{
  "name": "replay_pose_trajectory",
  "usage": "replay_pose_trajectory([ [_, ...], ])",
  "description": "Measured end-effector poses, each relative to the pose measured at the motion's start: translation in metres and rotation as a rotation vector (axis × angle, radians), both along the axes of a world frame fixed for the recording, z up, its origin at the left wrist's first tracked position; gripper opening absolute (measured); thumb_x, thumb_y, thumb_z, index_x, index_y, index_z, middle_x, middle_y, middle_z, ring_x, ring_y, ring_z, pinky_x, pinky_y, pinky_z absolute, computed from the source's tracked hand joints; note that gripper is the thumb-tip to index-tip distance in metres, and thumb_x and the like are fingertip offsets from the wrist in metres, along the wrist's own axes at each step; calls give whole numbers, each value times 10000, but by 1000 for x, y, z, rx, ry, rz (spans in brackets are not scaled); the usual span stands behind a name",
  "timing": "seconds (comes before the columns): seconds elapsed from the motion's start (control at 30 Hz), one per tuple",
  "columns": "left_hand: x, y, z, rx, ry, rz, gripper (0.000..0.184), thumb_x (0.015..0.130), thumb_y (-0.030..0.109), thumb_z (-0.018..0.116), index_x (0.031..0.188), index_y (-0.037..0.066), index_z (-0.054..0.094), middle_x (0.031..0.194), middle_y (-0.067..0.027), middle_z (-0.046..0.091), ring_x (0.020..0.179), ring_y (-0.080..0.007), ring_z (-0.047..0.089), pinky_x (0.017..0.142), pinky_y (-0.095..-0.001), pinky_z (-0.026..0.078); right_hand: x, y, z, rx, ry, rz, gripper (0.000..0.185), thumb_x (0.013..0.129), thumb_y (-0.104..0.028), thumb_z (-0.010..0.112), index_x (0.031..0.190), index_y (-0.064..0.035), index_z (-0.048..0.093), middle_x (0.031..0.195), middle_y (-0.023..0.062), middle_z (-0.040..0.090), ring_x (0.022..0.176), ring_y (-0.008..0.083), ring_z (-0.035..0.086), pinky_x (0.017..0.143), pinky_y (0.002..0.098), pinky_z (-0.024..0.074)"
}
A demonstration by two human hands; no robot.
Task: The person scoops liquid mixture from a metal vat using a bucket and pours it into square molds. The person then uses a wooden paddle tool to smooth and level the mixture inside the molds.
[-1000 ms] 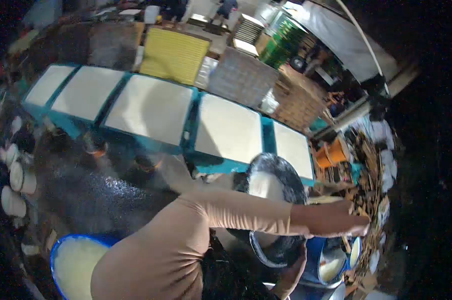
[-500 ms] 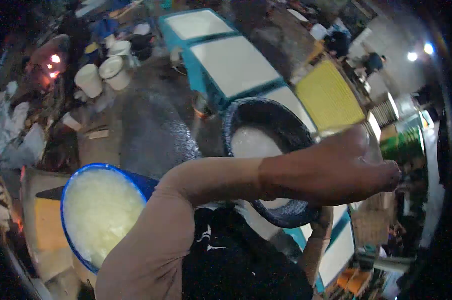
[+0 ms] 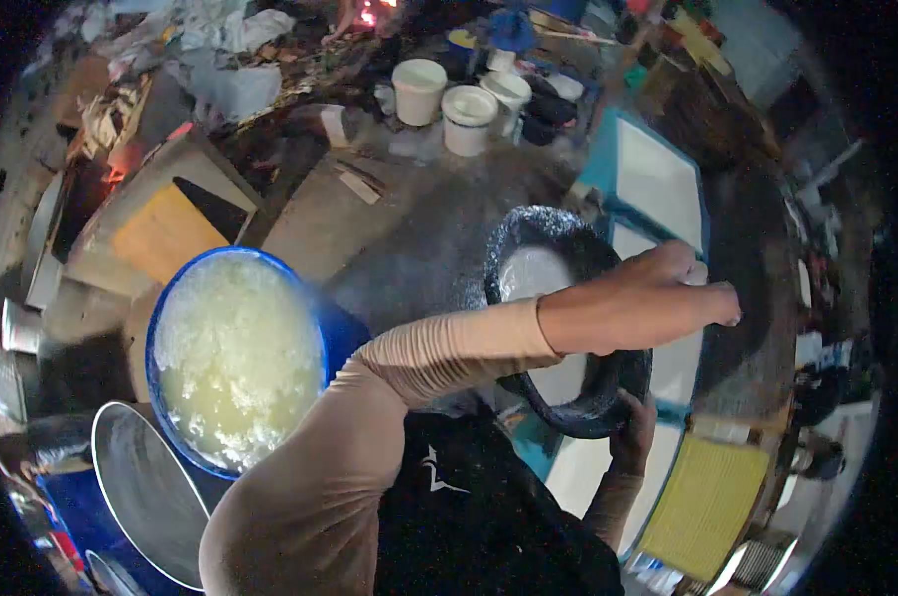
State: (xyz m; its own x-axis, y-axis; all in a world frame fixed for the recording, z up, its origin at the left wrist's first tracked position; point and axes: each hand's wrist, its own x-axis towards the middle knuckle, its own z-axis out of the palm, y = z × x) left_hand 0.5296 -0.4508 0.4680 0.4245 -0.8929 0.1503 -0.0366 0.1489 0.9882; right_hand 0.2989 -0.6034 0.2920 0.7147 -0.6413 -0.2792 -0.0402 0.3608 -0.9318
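My left forearm, in a beige sleeve, reaches across above a black bowl (image 3: pixel 613 392) with a thick rough rim. Past the bowl's far side is my left hand (image 3: pixel 647 298), its fingers curled closed. What they hold, if anything, is hidden. My right hand (image 3: pixel 632 432) grips the bowl's rim at the side near my body. Whitish liquid (image 3: pixel 533 273) lies inside the tilted bowl, partly covered by my arm. Left of my arm stands a blue drum (image 3: pixel 152 348), nearly full of white curds (image 3: pixel 245 338) in yellowish liquid.
Teal-edged trays with white surfaces (image 3: pixel 657 184) run along the right, beside a yellow ribbed panel (image 3: pixel 707 507). White buckets (image 3: pixel 419 91) stand ahead. A metal tub (image 3: pixel 141 487) sits near the drum. Fire (image 3: pixel 374 12) glows at the top, with scrap material (image 3: pixel 230 84) to its left.
My view has swung left, so the drum shows more fully and the metal tub has come into sight. The bowl stays beneath my left arm, and my right hand is still on its rim.
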Motion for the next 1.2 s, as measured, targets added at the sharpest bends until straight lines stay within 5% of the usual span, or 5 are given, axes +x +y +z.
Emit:
replay_pose_trajectory([
  [0.17, 27, -39, -36, -249, -234, -33, 449, 862, 418, 623, 1002, -6, 578, 626, -130, 498, 523, -268, 510, 457, -405, 388, 31, -28, -21, -32, 164, -47, 409, 761, -87, 670, 1154, 3, 600, 973, 81, 662, 834, 229, 651, 713, 373, 548],
  [0.33, 203, -100, -67, -504, -838, -162, 629, 842, 576, 624, 1094, 4, 556, 949, -271, 586, 819, -399, 570, 686, -480, 416, 148, -67, -74, -562, 369, 7, 439, 712, -61, 651, 1144, 7, 612, 925, 63, 655, 832, 241, 636, 698, 365, 537],
  [0.4, 216, -123, -48, 67, -124, -323, 709, 830, 578, 627, 1114, -60, 504, 951, -284, 585, 877, -452, 583, 746, -490, 448, 180, -54, -60, -362, 284, -162, 462, 704, -67, 643, 1158, 11, 609, 950, 64, 656, 838, 243, 633, 703, 360, 533],
  [0.43, 224, -132, -43, 72, -127, -373, 709, 830, 578, 627, 1114, -60, 504, 951, -284, 585, 877, -452, 583, 746, -490, 448, 195, -45, -45, -38, 159, -336, 470, 706, -76, 637, 1167, 13, 606, 975, 66, 657, 843, 241, 632, 707, 361, 532],
  [1.2, 439, -404, -40, 17, -159, -1140, 596, 748, 422, 655, 903, -148, 575, 891, -342, 619, 865, -470, 633, 770, -474, 496, 468, -97, -4, 52, 290, -1151, 329, 754, -21, 601, 1083, -12, 600, 910, 76, 615, 762, 176, 615, 672, 298, 498],
])
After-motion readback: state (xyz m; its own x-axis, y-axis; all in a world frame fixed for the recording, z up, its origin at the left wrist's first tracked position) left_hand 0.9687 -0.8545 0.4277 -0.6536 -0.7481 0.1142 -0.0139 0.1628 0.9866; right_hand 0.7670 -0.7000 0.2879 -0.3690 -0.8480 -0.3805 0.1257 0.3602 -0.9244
